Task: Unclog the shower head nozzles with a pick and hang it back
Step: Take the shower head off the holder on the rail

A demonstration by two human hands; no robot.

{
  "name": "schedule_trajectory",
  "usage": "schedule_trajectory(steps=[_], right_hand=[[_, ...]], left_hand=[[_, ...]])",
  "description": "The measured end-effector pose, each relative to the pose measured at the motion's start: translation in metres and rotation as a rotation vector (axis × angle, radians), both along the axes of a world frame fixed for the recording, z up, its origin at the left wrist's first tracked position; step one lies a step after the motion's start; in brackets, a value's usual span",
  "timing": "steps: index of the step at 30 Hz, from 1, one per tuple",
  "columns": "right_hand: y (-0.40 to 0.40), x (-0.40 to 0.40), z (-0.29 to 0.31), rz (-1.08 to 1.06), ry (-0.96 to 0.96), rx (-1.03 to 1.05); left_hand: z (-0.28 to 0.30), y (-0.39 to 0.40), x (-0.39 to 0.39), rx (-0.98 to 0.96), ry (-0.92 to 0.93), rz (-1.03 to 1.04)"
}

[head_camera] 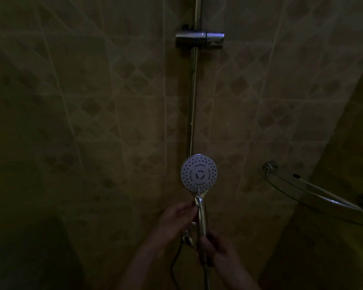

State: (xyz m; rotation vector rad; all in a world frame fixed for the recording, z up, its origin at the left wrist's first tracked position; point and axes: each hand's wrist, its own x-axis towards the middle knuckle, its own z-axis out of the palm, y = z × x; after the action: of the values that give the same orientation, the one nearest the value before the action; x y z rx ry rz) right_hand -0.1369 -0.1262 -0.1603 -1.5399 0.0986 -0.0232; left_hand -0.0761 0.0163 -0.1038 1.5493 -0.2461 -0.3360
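The room is very dark. A hand shower head [199, 172] with a round white face full of dark nozzles is held upright in front of the wall, its face turned towards me. My right hand [220, 252] grips the chrome handle [202, 216] low down. My left hand [176, 218] pinches a thin pale pick [197, 190], whose tip touches the lower edge of the white face. Above, the chrome holder bracket [199, 39] sits on the vertical slide rail [192, 105] with nothing in it.
A tiled wall fills the background. A curved glass corner shelf [314, 191] with a chrome fitting juts out at the right. The hose [206, 275] drops from the handle, and a thin dark cable [176, 260] hangs beside a wall fitting [187, 237].
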Motion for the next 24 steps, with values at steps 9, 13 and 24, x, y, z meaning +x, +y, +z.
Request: schedule_trajectory(steps=[9,13,24], right_hand=[[0.019,-0.019,-0.022,0.209,0.073,-0.056],[0.009,-0.027,-0.021,0.376,0.212,0.147],[0.023,-0.028,-0.047,0.527,0.209,0.394]], left_hand=[[-0.038,-0.002,-0.025,-0.138,0.146,0.172],[-0.028,0.003,-0.025,-0.234,0.192,0.181],[-0.026,0.010,-0.014,-0.283,0.200,0.191]])
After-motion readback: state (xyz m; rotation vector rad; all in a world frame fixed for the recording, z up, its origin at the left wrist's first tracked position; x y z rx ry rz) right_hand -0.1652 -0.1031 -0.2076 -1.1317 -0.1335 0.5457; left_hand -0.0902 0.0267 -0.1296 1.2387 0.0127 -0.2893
